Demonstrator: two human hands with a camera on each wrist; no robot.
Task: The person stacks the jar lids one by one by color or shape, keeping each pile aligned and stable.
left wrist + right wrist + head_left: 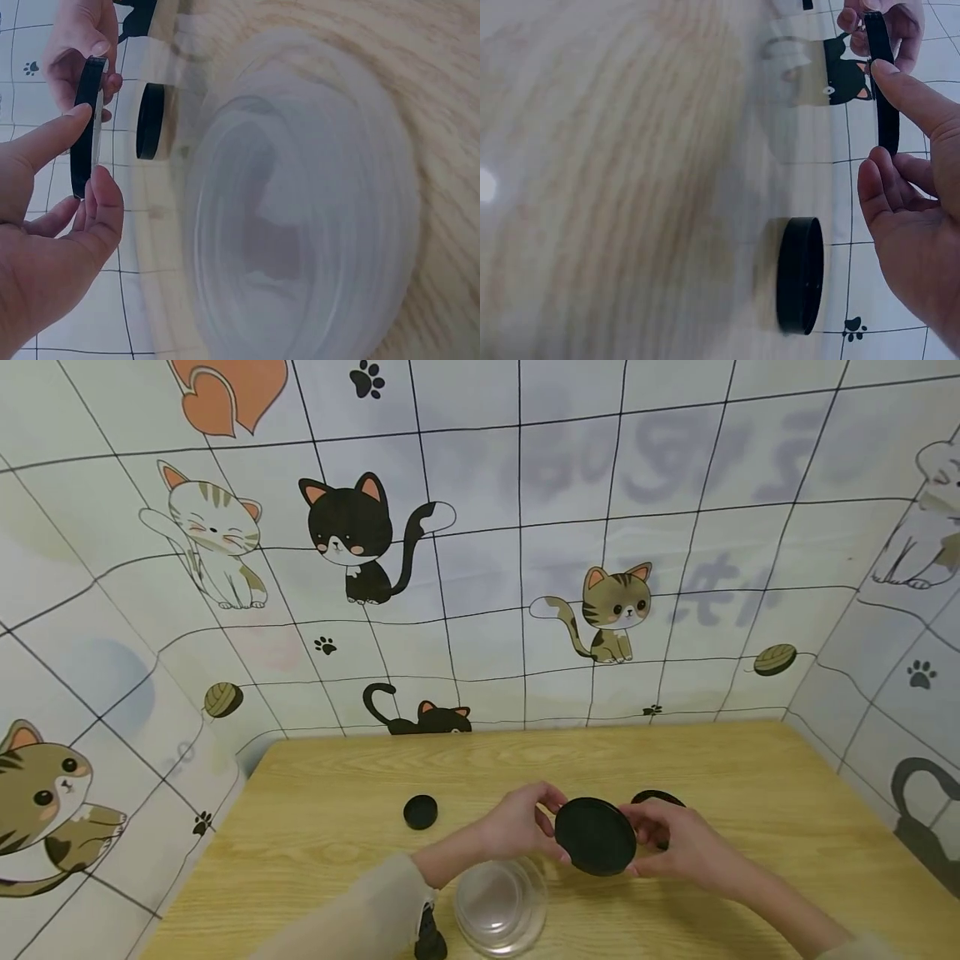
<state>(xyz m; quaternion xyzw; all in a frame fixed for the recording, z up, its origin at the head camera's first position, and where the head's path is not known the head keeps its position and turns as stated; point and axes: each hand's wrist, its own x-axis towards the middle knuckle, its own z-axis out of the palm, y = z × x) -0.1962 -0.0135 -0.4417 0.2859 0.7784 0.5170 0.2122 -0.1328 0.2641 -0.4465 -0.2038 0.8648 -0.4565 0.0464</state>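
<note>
Both hands hold a round black lid [595, 836] between them above the table, its flat face toward the head camera. My left hand [521, 823] pinches its left edge with thumb and fingers; my right hand [678, 847] pinches the right edge. In the left wrist view the lid [88, 127] appears edge-on between the left hand [60, 240] and the other hand. The right wrist view also has the lid [885, 90] edge-on, with the right hand [922, 172] on its rim. Clear round containers [498, 906] sit on the table beside the left forearm.
A small black lid [421, 812] lies on the wooden table [337, 777] at the left. Another black lid [658, 796] is partly hidden behind my right hand. A small dark object [431, 937] stands by the left sleeve. Cat-printed cloth hangs around the table.
</note>
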